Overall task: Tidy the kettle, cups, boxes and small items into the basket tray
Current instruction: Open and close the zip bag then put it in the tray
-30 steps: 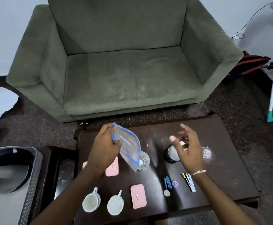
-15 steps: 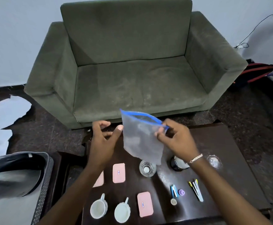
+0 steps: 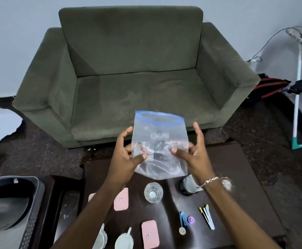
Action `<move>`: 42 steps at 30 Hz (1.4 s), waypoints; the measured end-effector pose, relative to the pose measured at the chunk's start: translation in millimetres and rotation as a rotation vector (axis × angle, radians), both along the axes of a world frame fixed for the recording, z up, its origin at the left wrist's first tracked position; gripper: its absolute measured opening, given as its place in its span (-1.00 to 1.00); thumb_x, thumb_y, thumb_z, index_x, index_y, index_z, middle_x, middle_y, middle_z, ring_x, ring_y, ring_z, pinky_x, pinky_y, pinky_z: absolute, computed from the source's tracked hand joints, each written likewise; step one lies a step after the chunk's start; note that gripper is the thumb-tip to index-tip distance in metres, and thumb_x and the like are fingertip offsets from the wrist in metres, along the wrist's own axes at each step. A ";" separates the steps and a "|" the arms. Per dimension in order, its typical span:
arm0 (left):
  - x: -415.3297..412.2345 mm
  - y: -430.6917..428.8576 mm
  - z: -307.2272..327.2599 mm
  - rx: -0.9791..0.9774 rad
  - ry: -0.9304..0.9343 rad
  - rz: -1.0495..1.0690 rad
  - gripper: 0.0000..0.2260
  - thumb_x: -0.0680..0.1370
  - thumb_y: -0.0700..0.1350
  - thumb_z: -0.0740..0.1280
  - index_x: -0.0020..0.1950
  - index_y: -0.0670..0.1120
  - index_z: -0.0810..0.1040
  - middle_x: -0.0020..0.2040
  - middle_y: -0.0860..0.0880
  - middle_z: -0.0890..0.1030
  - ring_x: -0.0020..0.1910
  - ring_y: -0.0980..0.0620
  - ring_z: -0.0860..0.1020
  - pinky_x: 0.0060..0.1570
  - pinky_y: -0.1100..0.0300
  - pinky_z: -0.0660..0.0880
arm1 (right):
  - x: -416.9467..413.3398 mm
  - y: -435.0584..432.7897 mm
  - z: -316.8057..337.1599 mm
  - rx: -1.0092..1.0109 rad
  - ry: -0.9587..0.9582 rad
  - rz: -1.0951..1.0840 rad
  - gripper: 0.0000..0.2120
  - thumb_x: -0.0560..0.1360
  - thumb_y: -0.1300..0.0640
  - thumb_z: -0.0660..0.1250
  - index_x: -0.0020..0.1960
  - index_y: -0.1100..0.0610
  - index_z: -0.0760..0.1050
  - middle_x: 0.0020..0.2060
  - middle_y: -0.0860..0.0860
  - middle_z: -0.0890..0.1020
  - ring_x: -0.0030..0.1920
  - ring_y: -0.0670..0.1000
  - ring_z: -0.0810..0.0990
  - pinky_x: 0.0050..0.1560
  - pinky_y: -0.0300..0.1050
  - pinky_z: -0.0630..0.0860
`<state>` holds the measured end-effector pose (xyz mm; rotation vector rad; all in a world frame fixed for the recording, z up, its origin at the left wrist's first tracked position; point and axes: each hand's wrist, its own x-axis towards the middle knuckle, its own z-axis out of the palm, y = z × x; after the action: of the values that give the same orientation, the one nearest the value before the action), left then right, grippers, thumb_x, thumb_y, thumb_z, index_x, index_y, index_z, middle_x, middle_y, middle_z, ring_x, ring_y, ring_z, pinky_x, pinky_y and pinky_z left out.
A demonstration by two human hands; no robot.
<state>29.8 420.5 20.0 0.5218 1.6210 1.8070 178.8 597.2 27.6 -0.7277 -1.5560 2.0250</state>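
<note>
One head-worn wide-angle view looks forward and down, close over the dark table (image 3: 245, 177), facing the sofa (image 3: 137, 78)

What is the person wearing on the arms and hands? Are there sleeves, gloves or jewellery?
Both forearms are bare: no sleeves show, and no gloves. The left hand shows nothing worn. Just below the right hand, the wrist carries a thin metallic chain bracelet. No rings are visible.

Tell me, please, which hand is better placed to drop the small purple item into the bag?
The right hand: the purple item lies on its side of the table, while the left hand can keep the bag.
</note>
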 end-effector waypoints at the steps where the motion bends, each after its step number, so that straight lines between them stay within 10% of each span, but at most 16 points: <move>1: 0.8 -1.1 -2.6 -0.002 0.006 -0.020 -0.13 0.47 -0.48 0.46 0.57 0.20 0.25 0.19 -0.23 0.70 0.17 -0.22 0.67 0.25 -0.32 0.55 | 3.3 -1.3 -6.7 0.008 0.005 -0.009 0.05 0.40 0.35 0.55 0.58 -0.28 0.04 0.08 0.24 0.71 0.08 0.18 0.70 0.17 0.22 0.60; 8: -0.6 -3.7 -7.2 -0.030 -0.013 -0.020 -0.49 0.43 -0.10 0.60 0.36 0.04 0.60 0.19 -0.12 0.72 0.16 -0.13 0.69 0.32 -0.23 0.54 | 13.3 9.0 -11.9 0.063 -0.031 0.104 -0.19 0.42 0.52 0.43 0.50 -0.06 0.35 0.12 0.15 0.70 0.11 0.19 0.68 0.11 0.14 0.64; 12: -6.4 2.4 -8.1 -0.041 -0.056 0.052 -0.62 0.44 -0.27 0.55 0.24 -0.10 0.64 0.10 -0.18 0.74 0.04 -0.28 0.72 0.16 -0.08 0.61 | 10.7 14.2 -10.3 0.082 -0.047 0.154 -0.32 0.38 0.60 0.39 0.36 0.06 0.52 0.24 -0.13 0.64 0.08 0.16 0.71 0.02 -0.09 0.66; 19: -2.6 7.4 -14.4 -0.202 0.133 0.026 -0.54 0.43 -0.48 0.50 0.18 -0.01 0.65 0.06 -0.07 0.75 -0.02 0.05 0.70 0.15 0.09 0.60 | 9.6 15.3 -19.6 0.150 -0.153 0.016 -0.51 0.39 0.52 0.46 0.25 0.16 0.58 0.07 0.07 0.70 -0.05 -0.05 0.70 0.00 -0.16 0.61; 32: -2.6 -1.7 -14.2 -0.371 0.503 0.065 -0.90 0.49 -0.21 0.54 -0.16 -0.05 0.68 -0.09 0.03 0.55 -0.12 0.00 0.60 -0.04 0.01 0.58 | 9.7 21.1 -32.0 0.467 -0.395 -0.031 -0.85 0.44 0.24 0.54 -0.18 0.00 0.67 -0.15 -0.02 0.53 -0.17 -0.11 0.54 -0.08 -0.32 0.44; 38: 5.8 -3.9 -3.3 -0.169 0.264 0.058 -0.66 0.55 -0.19 0.50 0.11 0.06 0.37 -0.04 -0.12 0.66 -0.12 -0.16 0.65 -0.04 -0.10 0.59 | 9.9 15.1 -30.5 0.056 -0.175 0.005 -0.77 0.50 0.07 0.47 -0.15 0.23 0.55 -0.23 0.09 0.63 -0.18 0.10 0.60 -0.14 0.06 0.61; 42: 10.2 -2.2 -0.5 -0.178 0.358 -0.153 -0.80 0.54 -0.21 0.49 0.11 0.01 0.66 0.07 0.08 0.73 0.12 0.08 0.67 0.18 0.19 0.51 | 3.9 9.9 -34.3 0.098 -0.195 -0.039 -0.69 0.49 0.02 0.48 -0.02 0.27 0.54 -0.13 0.15 0.65 -0.09 0.14 0.61 0.09 0.44 0.52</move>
<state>40.0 418.3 19.6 0.9001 1.8983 1.5007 182.7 607.1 -6.7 -0.9328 -1.7221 1.8814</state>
